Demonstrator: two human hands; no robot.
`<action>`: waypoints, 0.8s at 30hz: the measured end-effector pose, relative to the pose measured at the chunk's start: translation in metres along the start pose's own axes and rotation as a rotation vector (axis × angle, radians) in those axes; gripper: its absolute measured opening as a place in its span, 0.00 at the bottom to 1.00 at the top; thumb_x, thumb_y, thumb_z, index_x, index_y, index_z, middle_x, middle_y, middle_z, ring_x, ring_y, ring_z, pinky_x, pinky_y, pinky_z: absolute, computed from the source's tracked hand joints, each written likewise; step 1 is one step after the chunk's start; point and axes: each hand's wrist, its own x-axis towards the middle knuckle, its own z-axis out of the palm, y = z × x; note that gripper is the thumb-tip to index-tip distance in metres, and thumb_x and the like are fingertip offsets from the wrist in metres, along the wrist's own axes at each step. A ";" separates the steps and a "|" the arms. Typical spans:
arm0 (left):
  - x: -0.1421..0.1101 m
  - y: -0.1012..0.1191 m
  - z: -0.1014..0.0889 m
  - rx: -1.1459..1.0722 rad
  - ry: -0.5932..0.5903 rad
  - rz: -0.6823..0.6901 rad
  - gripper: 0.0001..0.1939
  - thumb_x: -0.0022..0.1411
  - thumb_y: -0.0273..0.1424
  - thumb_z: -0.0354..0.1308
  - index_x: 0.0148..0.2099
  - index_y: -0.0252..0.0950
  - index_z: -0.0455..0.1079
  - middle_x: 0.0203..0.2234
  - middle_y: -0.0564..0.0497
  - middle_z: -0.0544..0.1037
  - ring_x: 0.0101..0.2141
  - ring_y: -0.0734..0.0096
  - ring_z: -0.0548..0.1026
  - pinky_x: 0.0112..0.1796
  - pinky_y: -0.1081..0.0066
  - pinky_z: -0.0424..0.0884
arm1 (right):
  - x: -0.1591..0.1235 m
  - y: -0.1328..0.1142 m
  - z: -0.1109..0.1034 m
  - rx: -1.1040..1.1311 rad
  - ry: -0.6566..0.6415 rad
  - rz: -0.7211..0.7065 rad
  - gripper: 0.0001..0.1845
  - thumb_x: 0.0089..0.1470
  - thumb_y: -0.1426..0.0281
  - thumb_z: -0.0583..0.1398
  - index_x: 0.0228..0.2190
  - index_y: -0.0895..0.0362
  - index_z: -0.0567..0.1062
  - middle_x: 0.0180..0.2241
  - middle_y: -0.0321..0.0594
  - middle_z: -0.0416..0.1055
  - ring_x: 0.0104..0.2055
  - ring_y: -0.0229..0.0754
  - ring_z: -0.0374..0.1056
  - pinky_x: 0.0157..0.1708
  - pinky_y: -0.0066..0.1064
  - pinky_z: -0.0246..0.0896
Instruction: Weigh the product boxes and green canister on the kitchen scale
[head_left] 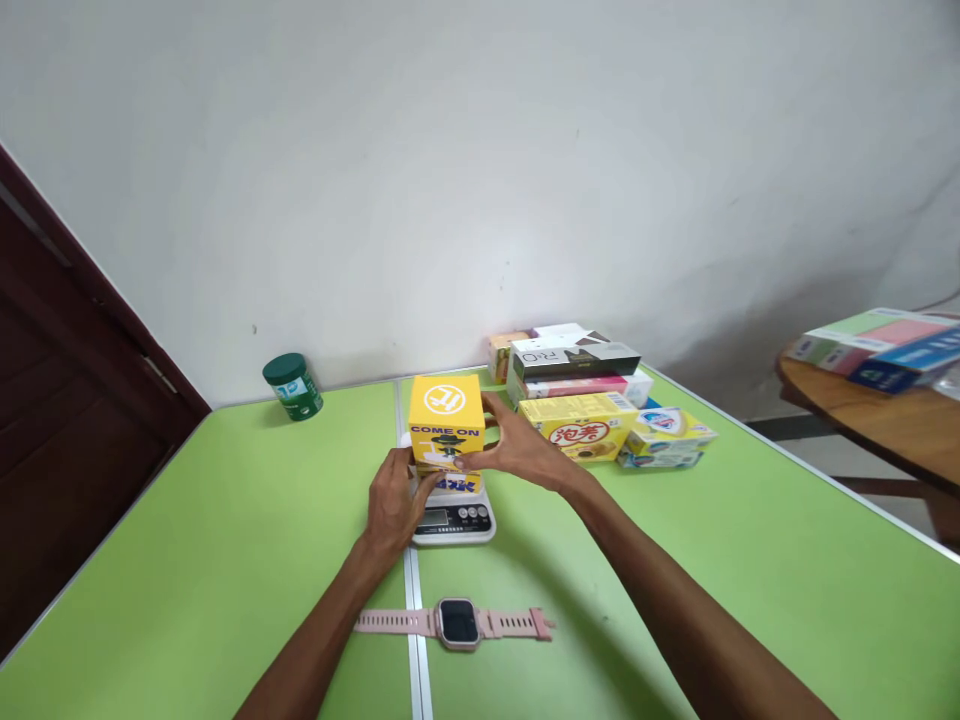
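A yellow cube-shaped box (pixel 447 410) with "COME ON" on its front is in my right hand (pixel 517 445), thumb on the front and fingers along the right side. Directly beneath it, a second yellow box (pixel 463 483) with blue lettering shows only in part, on a white kitchen scale (pixel 454 530). My left hand (pixel 394 500) is closed about the left side of this lower box, its thumb across the front. Whether the two boxes touch, I cannot tell. The scale's display and buttons face me.
A pink-strapped smartwatch (pixel 458 624) lies in front of the scale. At the back left stands a green canister (pixel 293 387). Right of the scale are a yellow carton (pixel 581 428), stacked boxes (pixel 577 362) and a yellow-white pack (pixel 667 438). A wooden table (pixel 862 420) adjoins at right.
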 end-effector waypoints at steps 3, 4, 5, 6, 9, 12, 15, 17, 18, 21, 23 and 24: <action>-0.001 0.002 -0.008 -0.006 -0.016 -0.020 0.15 0.68 0.45 0.61 0.47 0.39 0.72 0.36 0.47 0.78 0.35 0.62 0.76 0.39 0.64 0.73 | -0.002 0.001 -0.003 0.051 -0.159 0.018 0.60 0.35 0.60 0.79 0.67 0.50 0.65 0.65 0.52 0.66 0.62 0.63 0.69 0.54 0.54 0.75; -0.003 0.001 -0.011 -0.025 -0.016 -0.038 0.16 0.69 0.45 0.59 0.49 0.39 0.72 0.37 0.47 0.79 0.35 0.62 0.76 0.40 0.64 0.73 | -0.005 0.004 -0.004 0.066 -0.163 0.021 0.63 0.35 0.59 0.79 0.69 0.49 0.62 0.67 0.52 0.64 0.65 0.63 0.67 0.56 0.55 0.75; -0.005 -0.001 -0.014 -0.054 -0.009 -0.064 0.18 0.70 0.46 0.57 0.51 0.38 0.72 0.39 0.46 0.80 0.36 0.62 0.77 0.41 0.63 0.74 | -0.010 0.008 -0.005 0.077 -0.149 0.028 0.65 0.36 0.57 0.79 0.71 0.49 0.59 0.69 0.53 0.61 0.67 0.63 0.64 0.57 0.56 0.73; -0.007 -0.005 -0.016 -0.090 0.006 -0.101 0.20 0.71 0.48 0.55 0.52 0.38 0.72 0.41 0.45 0.81 0.37 0.62 0.78 0.42 0.63 0.74 | -0.016 0.014 -0.006 0.084 -0.119 0.038 0.66 0.38 0.55 0.78 0.72 0.48 0.57 0.70 0.53 0.59 0.69 0.63 0.62 0.59 0.57 0.71; -0.016 -0.026 -0.021 -0.192 0.066 -0.272 0.27 0.71 0.54 0.50 0.51 0.37 0.74 0.39 0.44 0.82 0.37 0.61 0.79 0.40 0.63 0.75 | -0.038 0.043 -0.003 0.125 0.019 0.111 0.52 0.53 0.41 0.67 0.72 0.44 0.57 0.72 0.49 0.58 0.71 0.60 0.60 0.63 0.58 0.67; -0.022 -0.051 -0.022 -0.277 0.142 -0.437 0.34 0.67 0.63 0.47 0.45 0.36 0.74 0.32 0.46 0.81 0.29 0.65 0.76 0.33 0.65 0.72 | -0.054 0.077 0.007 0.203 0.115 0.187 0.48 0.58 0.32 0.53 0.70 0.44 0.62 0.70 0.50 0.61 0.70 0.58 0.63 0.63 0.57 0.65; -0.024 -0.065 -0.022 -0.308 0.173 -0.467 0.35 0.65 0.64 0.49 0.43 0.36 0.74 0.31 0.46 0.81 0.28 0.66 0.76 0.32 0.66 0.72 | -0.055 0.098 0.016 0.297 0.239 0.204 0.55 0.54 0.27 0.51 0.67 0.50 0.67 0.68 0.55 0.64 0.67 0.61 0.66 0.63 0.58 0.66; -0.023 -0.067 -0.022 -0.299 0.166 -0.454 0.34 0.64 0.64 0.52 0.43 0.36 0.74 0.32 0.46 0.82 0.29 0.65 0.77 0.33 0.66 0.73 | -0.050 0.102 0.019 0.340 0.316 0.211 0.55 0.53 0.27 0.50 0.64 0.55 0.71 0.63 0.59 0.70 0.63 0.62 0.71 0.62 0.58 0.68; -0.023 -0.066 -0.022 -0.298 0.168 -0.450 0.34 0.64 0.63 0.52 0.43 0.36 0.75 0.32 0.45 0.82 0.30 0.65 0.77 0.33 0.66 0.73 | -0.048 0.103 0.019 0.348 0.337 0.218 0.55 0.53 0.27 0.51 0.61 0.56 0.74 0.60 0.60 0.73 0.60 0.63 0.73 0.61 0.58 0.69; -0.021 -0.064 -0.022 -0.307 0.180 -0.447 0.33 0.64 0.63 0.53 0.43 0.36 0.75 0.31 0.46 0.82 0.29 0.66 0.77 0.32 0.67 0.73 | -0.046 0.102 0.019 0.336 0.354 0.226 0.54 0.50 0.26 0.54 0.54 0.60 0.79 0.53 0.61 0.78 0.55 0.64 0.77 0.60 0.59 0.70; -0.021 -0.064 -0.023 -0.307 0.178 -0.446 0.32 0.63 0.62 0.54 0.42 0.36 0.75 0.31 0.46 0.81 0.29 0.66 0.77 0.32 0.67 0.73 | -0.048 0.101 0.019 0.317 0.346 0.219 0.53 0.49 0.27 0.56 0.52 0.60 0.81 0.52 0.60 0.79 0.54 0.63 0.77 0.60 0.59 0.70; -0.022 -0.064 -0.023 -0.304 0.175 -0.444 0.32 0.64 0.61 0.54 0.42 0.36 0.75 0.31 0.46 0.81 0.29 0.66 0.77 0.32 0.67 0.73 | -0.050 0.101 0.020 0.304 0.342 0.212 0.52 0.50 0.27 0.56 0.51 0.60 0.81 0.52 0.59 0.79 0.54 0.63 0.77 0.59 0.59 0.70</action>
